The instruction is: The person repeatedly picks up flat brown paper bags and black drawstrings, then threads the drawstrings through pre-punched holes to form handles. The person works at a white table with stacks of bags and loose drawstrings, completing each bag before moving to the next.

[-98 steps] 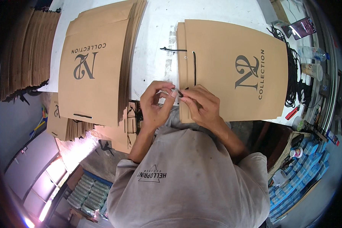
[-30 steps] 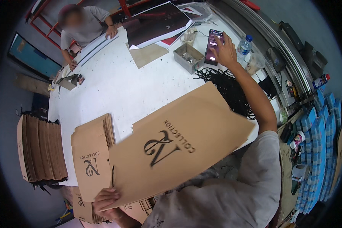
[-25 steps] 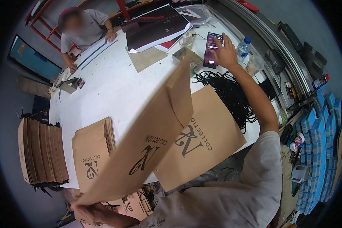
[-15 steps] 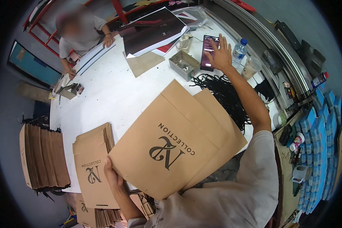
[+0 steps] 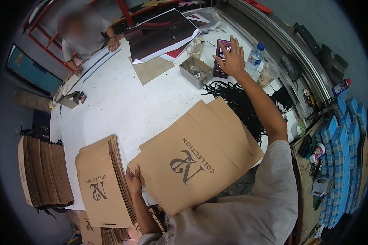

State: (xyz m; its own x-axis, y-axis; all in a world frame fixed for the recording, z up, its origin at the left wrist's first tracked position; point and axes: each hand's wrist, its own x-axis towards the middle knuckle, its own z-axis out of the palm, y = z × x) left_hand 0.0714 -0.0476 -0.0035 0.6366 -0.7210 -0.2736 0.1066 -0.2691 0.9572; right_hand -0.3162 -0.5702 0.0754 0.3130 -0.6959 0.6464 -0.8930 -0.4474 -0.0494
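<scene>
My right hand is spread over a dark phone with a lit screen, its fingers over the screen; contact is hard to tell. In front of me lies a flat brown paper bag with a black printed design, overlapping another brown bag beneath it. At the bag's left edge is my left hand, fingers a little apart, between that bag and a stack of similar brown bags. A heap of black cords sits beyond the bags, partly under my right forearm.
A metal tin of small pieces, a water bottle and a plastic cup stand around the phone. Dark printed sheets lie at the back. Another person works at the far left. More bags are stacked at left.
The front bag has dropped lower and turned slightly, and its left edge has come away from my left hand. My right hand has shifted slightly over the phone, whose screen picture has changed.
</scene>
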